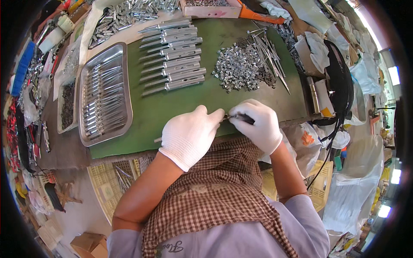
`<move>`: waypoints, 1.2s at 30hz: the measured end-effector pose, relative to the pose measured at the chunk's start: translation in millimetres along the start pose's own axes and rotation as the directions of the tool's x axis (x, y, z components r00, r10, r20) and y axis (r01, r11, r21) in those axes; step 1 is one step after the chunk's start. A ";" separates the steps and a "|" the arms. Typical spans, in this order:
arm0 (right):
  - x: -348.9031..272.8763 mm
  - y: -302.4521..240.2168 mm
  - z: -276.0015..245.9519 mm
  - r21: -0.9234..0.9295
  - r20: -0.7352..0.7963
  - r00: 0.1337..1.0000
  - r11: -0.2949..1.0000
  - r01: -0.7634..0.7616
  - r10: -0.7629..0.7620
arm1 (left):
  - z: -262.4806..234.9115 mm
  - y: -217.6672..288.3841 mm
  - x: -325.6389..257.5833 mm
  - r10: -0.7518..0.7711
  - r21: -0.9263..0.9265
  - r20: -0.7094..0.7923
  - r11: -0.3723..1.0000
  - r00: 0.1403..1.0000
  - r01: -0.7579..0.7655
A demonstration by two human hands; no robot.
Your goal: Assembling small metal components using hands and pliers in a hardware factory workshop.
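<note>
White-gloved, my left hand point(189, 135) is closed around a slim metal rod point(158, 139), whose thin end sticks out by the wrist. At its fingertips, a small metal end point(226, 116) shows between the two hands. My right hand point(258, 124), in a matching glove, pinches a dark slender piece point(244, 118) against that end; its kind is hidden by the fingers. Ahead on the green mat point(129, 148) lies a row of silver slotted tubes with thin rods point(185, 81). To their right is a heap of small metal fittings point(236, 66), beside several long thin rods point(275, 60).
On the left, a steel tray point(128, 103) holds a row of thin metal parts. Behind it lies a pile of silver tubes point(124, 21). A shallow box point(211, 12) and an orange-handled tool point(262, 17) sit at the back. A metal cylinder point(313, 94) stands at right.
</note>
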State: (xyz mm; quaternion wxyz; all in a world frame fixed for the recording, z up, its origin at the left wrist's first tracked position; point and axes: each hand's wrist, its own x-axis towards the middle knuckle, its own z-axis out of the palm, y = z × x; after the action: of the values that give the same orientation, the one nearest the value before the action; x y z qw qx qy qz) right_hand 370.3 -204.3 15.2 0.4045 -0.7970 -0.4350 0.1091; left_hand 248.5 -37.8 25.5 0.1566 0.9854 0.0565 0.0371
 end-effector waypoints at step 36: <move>25.7 2.5 54.6 0.951 -0.205 0.960 0.272 0.149 0.189 | -3.0 1.0 5.4 0.131 0.135 0.040 0.982 0.991 -0.135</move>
State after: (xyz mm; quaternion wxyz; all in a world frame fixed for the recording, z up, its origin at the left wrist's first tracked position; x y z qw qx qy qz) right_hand 358.5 -154.9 -17.5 0.8580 -0.4023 -0.2089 0.2415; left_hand 253.6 -37.2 28.9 0.0865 0.9958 -0.0093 0.0284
